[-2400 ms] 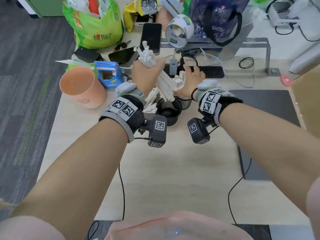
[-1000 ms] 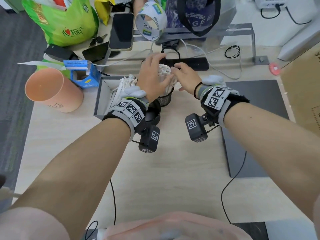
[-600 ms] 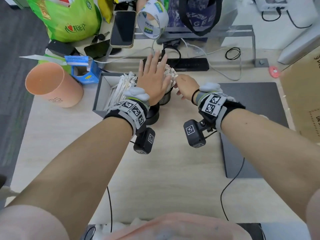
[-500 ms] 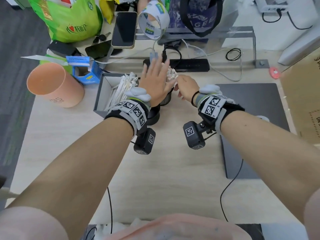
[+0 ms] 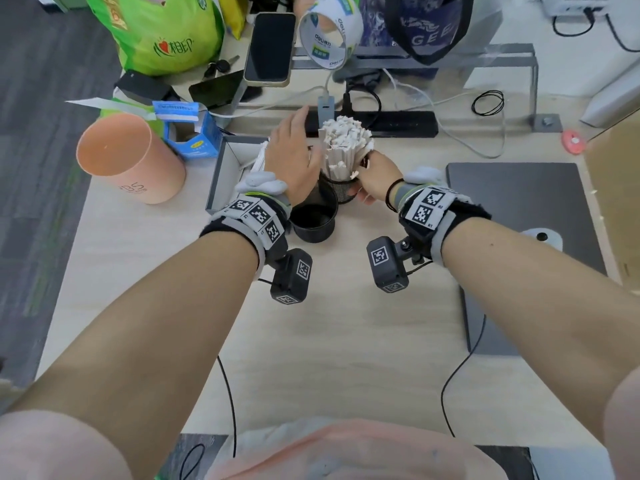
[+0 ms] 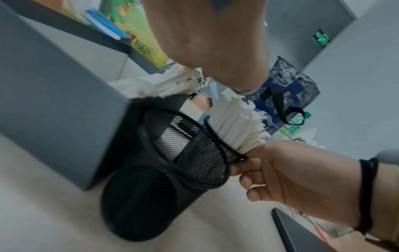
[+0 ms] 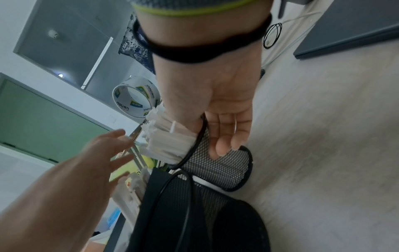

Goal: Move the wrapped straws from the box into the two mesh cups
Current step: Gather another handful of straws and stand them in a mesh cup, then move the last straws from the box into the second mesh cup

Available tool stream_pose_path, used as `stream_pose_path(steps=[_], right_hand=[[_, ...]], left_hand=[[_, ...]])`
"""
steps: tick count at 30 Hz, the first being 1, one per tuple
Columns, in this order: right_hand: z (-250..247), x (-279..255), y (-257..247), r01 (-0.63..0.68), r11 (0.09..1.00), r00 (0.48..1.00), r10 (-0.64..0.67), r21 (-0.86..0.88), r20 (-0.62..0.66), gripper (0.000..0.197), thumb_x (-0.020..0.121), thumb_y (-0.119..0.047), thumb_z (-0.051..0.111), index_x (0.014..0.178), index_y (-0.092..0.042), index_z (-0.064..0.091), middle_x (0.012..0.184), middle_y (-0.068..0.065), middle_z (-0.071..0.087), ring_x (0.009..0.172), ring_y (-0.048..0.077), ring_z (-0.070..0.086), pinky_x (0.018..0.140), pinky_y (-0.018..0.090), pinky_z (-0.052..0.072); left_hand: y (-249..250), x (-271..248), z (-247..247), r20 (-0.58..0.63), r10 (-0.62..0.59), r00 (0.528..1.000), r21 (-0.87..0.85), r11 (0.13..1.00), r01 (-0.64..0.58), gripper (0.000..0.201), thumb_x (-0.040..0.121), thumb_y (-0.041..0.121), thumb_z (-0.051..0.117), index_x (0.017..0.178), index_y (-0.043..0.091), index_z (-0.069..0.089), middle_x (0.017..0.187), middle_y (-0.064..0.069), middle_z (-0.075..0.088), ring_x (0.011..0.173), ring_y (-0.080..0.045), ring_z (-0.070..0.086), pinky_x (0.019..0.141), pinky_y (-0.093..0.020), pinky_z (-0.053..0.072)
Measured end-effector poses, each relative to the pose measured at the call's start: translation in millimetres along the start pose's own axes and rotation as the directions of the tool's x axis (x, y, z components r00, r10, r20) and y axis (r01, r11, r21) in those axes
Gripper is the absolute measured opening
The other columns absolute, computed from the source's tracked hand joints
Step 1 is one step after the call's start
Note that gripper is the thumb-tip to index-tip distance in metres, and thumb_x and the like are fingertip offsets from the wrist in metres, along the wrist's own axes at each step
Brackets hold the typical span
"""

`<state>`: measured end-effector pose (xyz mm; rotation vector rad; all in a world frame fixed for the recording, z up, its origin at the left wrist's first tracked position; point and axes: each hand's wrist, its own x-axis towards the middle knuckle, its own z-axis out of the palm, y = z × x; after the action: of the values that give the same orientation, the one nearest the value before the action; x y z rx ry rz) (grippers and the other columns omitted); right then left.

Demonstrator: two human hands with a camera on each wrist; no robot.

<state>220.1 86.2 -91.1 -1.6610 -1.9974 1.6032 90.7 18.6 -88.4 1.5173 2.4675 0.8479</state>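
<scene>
A thick bundle of white wrapped straws (image 5: 344,147) stands in the far black mesh cup (image 5: 341,192). My right hand (image 5: 363,188) grips that cup at its rim, fingers (image 7: 226,136) along the mesh wall (image 7: 224,168), thumb side against the straws (image 7: 170,141). The near mesh cup (image 5: 313,218) is empty and touches the far one. My left hand (image 5: 294,147) is open with straight fingers, hovering just left of the bundle above the grey box (image 5: 220,174) and holding nothing. More straws (image 6: 164,87) lie in the box, mostly hidden by that hand.
An orange cup (image 5: 128,157) and a blue carton (image 5: 190,133) stand left of the box. Behind the cups lie a black power strip (image 5: 398,123), cables, a phone (image 5: 270,50) and a tape roll (image 5: 329,36). A dark mat (image 5: 519,237) lies to the right.
My left hand has let go of the bundle, opened and drawn off to the left over the box. My right hand has slid down from the straw tops to the cup's rim.
</scene>
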Motion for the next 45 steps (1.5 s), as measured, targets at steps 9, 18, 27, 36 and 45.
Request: stream_pose_path(steps=[9,18,27,36,45], right_hand=[[-17.3,7.4,10.0,-0.071,0.995,0.974,0.083,0.064,-0.211,0.03,0.092,-0.005,0.031,0.112,0.0,0.053,0.063,0.014,0.061,0.04,0.018,0.058,0.036,0.025,0.051],[-24.7,-9.5,15.2,-0.305,0.947,0.948,0.312,0.1,-0.063,0.045,0.097,-0.028,0.032,0.111,0.011,0.049,0.07,0.019,0.06,0.053,0.029,0.057,0.048,0.031,0.054],[29.9,-36.3,1.9,0.06,0.969,0.947,0.021,-0.241,0.322,0.018,0.091,-0.022,0.049,0.1,-0.008,0.044,0.062,0.005,0.061,0.043,0.02,0.05,0.038,0.021,0.039],[13.0,-31.9,9.3,0.095,0.938,0.994,-0.072,-0.335,0.081,0.011,0.085,-0.01,0.042,0.084,-0.011,0.052,0.052,0.006,0.055,0.015,0.004,0.037,0.023,0.009,0.025],[24.1,-31.4,12.6,0.115,0.943,0.993,-0.1,-0.313,0.062,0.012,0.088,-0.01,0.039,0.091,-0.008,0.05,0.058,0.007,0.052,0.02,0.005,0.044,0.021,0.01,0.023]], left_hand=[[-22.7,-22.3,-33.0,-0.247,-0.023,0.969,0.172,0.983,0.068,0.039,0.076,0.022,0.049,0.113,0.008,0.055,0.11,-0.01,0.058,0.101,-0.03,0.053,0.084,-0.031,0.031],[-61.6,-22.3,-54.7,0.031,-0.299,0.954,0.201,0.937,0.287,0.024,0.092,0.007,0.039,0.113,0.001,0.048,0.088,-0.004,0.046,0.093,-0.028,0.05,0.067,-0.017,0.033],[-70.5,-33.0,-53.9,0.376,-0.483,0.791,0.345,0.865,0.364,0.037,0.091,0.009,0.045,0.056,0.019,0.038,0.071,-0.006,0.05,0.084,-0.028,0.051,0.078,-0.034,0.043],[-66.7,-31.1,-55.3,0.472,-0.508,0.72,0.514,0.822,0.243,0.036,0.091,0.007,0.055,0.124,-0.006,0.049,0.12,-0.021,0.058,0.122,-0.034,0.054,0.1,-0.035,0.043],[-71.8,-25.6,-35.0,0.489,-0.436,0.755,0.535,0.834,0.136,0.1,0.065,0.027,0.085,0.137,-0.007,0.024,0.139,-0.02,0.042,0.128,-0.032,0.044,0.107,-0.04,0.039]])
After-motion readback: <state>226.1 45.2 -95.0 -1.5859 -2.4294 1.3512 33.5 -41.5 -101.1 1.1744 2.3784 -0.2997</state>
